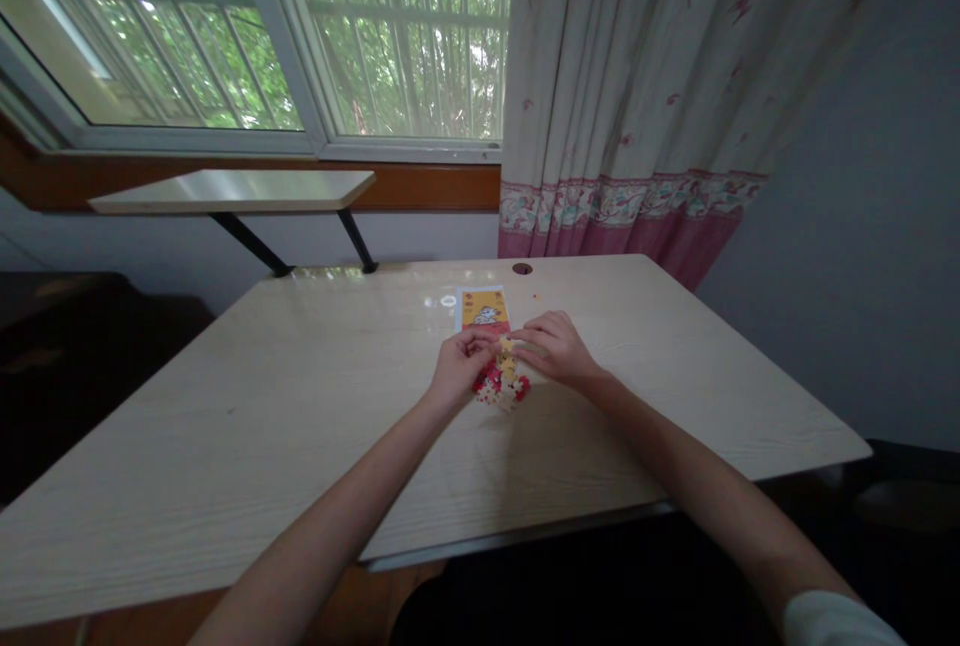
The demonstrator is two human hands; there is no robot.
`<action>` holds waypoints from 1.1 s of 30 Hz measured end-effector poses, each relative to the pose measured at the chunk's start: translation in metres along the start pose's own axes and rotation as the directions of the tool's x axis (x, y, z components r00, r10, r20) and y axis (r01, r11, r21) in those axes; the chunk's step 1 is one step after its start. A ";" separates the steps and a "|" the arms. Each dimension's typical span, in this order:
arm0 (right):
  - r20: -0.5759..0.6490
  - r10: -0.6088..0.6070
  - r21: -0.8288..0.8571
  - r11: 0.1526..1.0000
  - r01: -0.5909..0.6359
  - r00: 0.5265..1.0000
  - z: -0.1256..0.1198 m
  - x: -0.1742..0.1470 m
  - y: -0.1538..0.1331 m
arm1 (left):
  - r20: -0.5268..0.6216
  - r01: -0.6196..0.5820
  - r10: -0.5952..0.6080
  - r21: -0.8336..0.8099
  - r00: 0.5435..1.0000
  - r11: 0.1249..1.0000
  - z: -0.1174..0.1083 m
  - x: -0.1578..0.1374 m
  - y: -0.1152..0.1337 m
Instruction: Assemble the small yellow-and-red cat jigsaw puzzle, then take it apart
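Observation:
A small heap of jigsaw puzzle pieces, red, yellow and white, lies on the desk between my hands. Just beyond it is a picture card, yellow and red with a white cartoon figure, its lower edge partly covered by my fingers. My left hand is at the left of the pieces, thumb and fingertips closed together; what they pinch is too small to make out. From the right, my right hand reaches over the yellow pieces, index finger and thumb stretched out and apart, tips close to my left fingertips.
The pale wooden desk extends to both sides. A tiny orange bit lies near the cable hole. At the back left stands a raised shelf on black legs. A curtain hangs behind, beside a barred window.

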State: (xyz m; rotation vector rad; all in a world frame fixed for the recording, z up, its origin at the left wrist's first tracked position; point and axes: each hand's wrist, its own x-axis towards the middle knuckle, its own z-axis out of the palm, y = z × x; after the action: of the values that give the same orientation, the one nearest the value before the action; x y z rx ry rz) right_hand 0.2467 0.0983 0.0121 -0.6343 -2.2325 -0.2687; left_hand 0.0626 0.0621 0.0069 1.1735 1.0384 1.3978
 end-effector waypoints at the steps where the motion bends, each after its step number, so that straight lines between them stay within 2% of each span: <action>1: -0.009 0.002 -0.007 1.000 -0.002 1.000 -0.002 0.000 0.001 | 0.004 -0.001 0.001 0.008 1.000 1.000 0.000 0.000 0.000; 6: -0.177 0.106 -0.014 0.994 -0.110 0.978 -0.021 -0.002 0.016 | 0.002 -0.035 0.035 0.105 0.999 0.994 -0.006 0.003 -0.004; 9: -0.275 0.205 -0.002 0.977 -0.213 0.939 -0.034 -0.006 0.030 | -0.004 -0.105 0.114 0.343 0.994 0.933 -0.014 0.004 -0.009; 10: -0.290 0.231 0.001 0.971 -0.241 0.929 -0.038 -0.007 0.034 | 0.007 -0.151 0.169 0.486 0.986 0.861 -0.018 0.003 -0.009; 12: -0.300 0.269 0.005 0.960 -0.281 0.915 -0.042 -0.009 0.040 | 0.077 -0.236 0.278 0.764 0.958 0.601 -0.024 0.002 -0.009; 14: -0.293 0.291 0.008 0.953 -0.302 0.911 -0.043 -0.011 0.044 | 0.147 -0.261 0.311 0.894 0.939 0.365 -0.030 0.001 -0.007; 15: -0.289 0.294 0.010 0.952 -0.304 0.911 -0.043 -0.011 0.044 | 0.170 -0.264 0.309 0.919 0.936 0.294 -0.031 0.001 -0.006; 17: -0.276 0.295 0.020 0.953 -0.301 0.915 -0.041 -0.011 0.044 | 0.192 -0.264 0.296 0.938 0.935 0.226 -0.034 0.001 -0.005; 21: -0.241 0.309 0.036 0.950 -0.310 0.920 -0.040 -0.011 0.041 | 0.221 -0.287 0.300 0.937 0.928 0.198 -0.035 0.002 -0.006; 25: -0.209 0.338 0.042 0.941 -0.337 0.918 -0.042 -0.010 0.039 | 0.249 -0.316 0.289 0.925 0.924 0.213 -0.034 0.002 -0.008; 29: -0.200 0.346 0.059 0.938 -0.341 0.917 -0.039 -0.011 0.040 | 0.226 -0.297 0.290 0.928 0.930 0.227 -0.034 0.002 -0.008; 33: -0.074 0.306 0.081 0.950 -0.300 0.949 -0.037 -0.011 0.055 | 0.207 -0.284 0.297 0.927 0.932 0.244 -0.036 0.002 -0.005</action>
State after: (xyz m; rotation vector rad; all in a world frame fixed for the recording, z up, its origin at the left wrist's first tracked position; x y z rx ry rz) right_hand 0.3045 0.1271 0.0283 -0.8988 -2.0180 -0.0607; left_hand 0.0282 0.0642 -0.0040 2.3573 1.8564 0.9368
